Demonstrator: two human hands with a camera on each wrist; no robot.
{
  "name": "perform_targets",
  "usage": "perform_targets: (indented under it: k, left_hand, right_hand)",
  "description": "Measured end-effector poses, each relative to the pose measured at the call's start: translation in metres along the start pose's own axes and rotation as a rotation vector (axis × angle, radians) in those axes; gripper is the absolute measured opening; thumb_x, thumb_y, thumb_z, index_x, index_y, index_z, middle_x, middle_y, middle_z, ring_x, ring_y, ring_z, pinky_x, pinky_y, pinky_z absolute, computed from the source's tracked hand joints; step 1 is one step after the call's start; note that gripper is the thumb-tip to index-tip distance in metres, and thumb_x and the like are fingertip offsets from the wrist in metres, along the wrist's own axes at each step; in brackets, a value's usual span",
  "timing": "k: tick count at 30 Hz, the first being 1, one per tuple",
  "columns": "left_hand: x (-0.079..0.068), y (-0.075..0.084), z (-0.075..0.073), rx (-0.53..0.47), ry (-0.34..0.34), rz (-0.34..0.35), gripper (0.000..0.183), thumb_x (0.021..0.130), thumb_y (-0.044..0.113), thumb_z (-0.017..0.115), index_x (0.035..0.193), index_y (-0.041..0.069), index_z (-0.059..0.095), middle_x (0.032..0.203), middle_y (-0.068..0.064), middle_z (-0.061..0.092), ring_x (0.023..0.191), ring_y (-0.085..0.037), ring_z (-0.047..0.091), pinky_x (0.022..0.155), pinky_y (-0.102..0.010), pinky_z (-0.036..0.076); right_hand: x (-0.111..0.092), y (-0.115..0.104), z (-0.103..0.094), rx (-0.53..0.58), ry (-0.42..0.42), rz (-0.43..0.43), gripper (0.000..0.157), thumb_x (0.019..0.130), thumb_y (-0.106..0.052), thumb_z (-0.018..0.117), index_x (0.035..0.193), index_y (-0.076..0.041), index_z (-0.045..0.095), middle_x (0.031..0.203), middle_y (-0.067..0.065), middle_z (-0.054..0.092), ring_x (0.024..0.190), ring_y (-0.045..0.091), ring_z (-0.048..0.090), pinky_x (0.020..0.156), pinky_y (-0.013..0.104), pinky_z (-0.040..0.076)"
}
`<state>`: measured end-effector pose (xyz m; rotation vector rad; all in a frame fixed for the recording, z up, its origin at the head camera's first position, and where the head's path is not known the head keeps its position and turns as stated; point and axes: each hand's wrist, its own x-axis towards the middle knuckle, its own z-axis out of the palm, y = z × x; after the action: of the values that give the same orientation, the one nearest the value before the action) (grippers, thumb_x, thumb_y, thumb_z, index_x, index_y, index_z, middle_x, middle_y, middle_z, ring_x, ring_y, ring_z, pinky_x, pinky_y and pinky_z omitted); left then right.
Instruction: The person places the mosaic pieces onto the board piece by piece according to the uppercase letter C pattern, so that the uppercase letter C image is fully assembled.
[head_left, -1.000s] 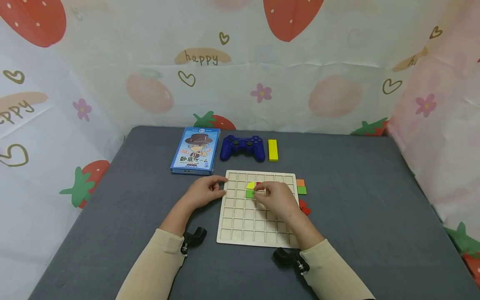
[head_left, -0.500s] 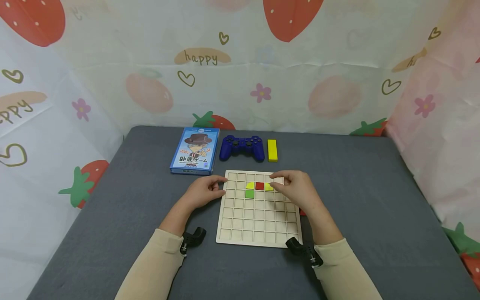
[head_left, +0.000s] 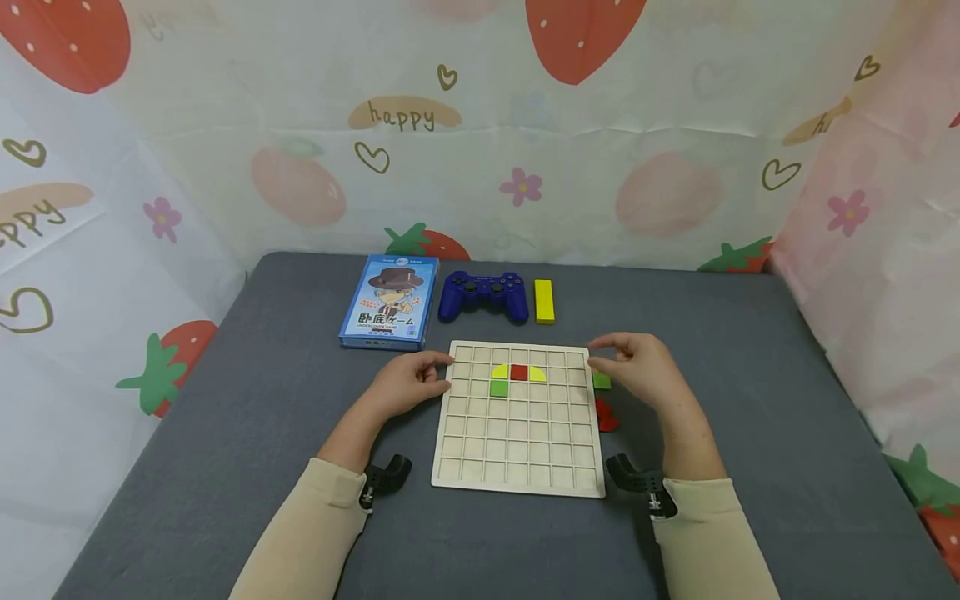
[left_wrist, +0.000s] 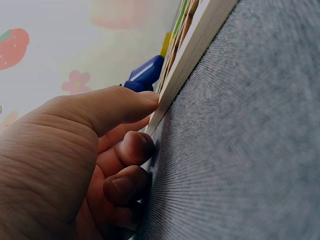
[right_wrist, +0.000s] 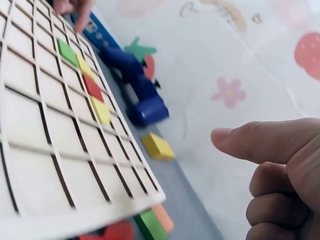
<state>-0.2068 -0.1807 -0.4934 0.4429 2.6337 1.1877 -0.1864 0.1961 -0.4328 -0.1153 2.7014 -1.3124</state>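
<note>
A pale wooden grid board [head_left: 487, 450] lies on the grey table. My left hand [head_left: 405, 385] touches its left edge with thumb and forefinger; in the left wrist view the thumb [left_wrist: 135, 102] rests against the rim and other fingers bend loosely. On the board, a red square tile [head_left: 519, 372] sits between two rounded yellow tiles, one left [head_left: 500, 372] and one right [head_left: 537, 374]. A green square tile [head_left: 498, 388] lies below the left one. My right hand [head_left: 641, 367] hovers by the board's upper right edge, thumb and forefinger apart, holding nothing visible.
Beside the board's right edge lie a green tile [head_left: 602, 381], an orange tile [right_wrist: 163, 217] and red pieces [head_left: 606, 417]. Behind the board are a blue box [head_left: 392, 304], a blue game controller [head_left: 483, 296] and a yellow block [head_left: 544, 302]. A printed cloth hangs behind.
My right hand has drawn away rightward from the tiles to beyond the board's right edge, uncovering the red tile and right yellow tile. My left hand stays at the left edge.
</note>
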Motion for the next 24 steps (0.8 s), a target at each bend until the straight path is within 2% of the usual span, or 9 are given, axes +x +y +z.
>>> perform_targets:
  k: [5,13,24]
  left_hand:
    - [0.000,0.000,0.000,0.001,0.004,-0.004,0.040,0.094,0.021,0.075,0.132,0.011,0.069,0.075,0.001,0.055,0.062,-0.014,0.046,0.064,-0.034,0.038]
    - [-0.001,0.001,0.000,0.000,0.004,0.001,0.040,0.094,0.021,0.076,0.133,0.011,0.069,0.076,0.001,0.056,0.062,-0.015,0.047,0.065,-0.034,0.038]
    - [0.000,0.002,-0.001,0.014,0.003,0.001,0.040,0.095,0.021,0.075,0.133,0.011,0.069,0.075,0.001,0.056,0.062,-0.015,0.046,0.065,-0.035,0.038]
  right_hand:
    - [0.001,0.015,-0.008,-0.024,-0.034,0.058,0.039,0.095,-0.026,0.076,0.125,-0.001,0.071,0.058,-0.002,0.032,0.050,0.016,0.029,0.053,0.032,0.030]
    - [0.003,0.034,-0.011,-0.062,-0.088,0.114,0.034,0.092,-0.015,0.077,0.121,0.003,0.071,0.061,-0.001,0.037,0.056,0.016,0.035,0.058,0.033,0.032]
    - [0.008,0.045,-0.006,-0.092,-0.116,0.113,0.031,0.088,-0.008,0.078,0.114,0.005,0.069,0.064,0.002,0.044,0.058,0.017,0.041,0.059,0.032,0.035]
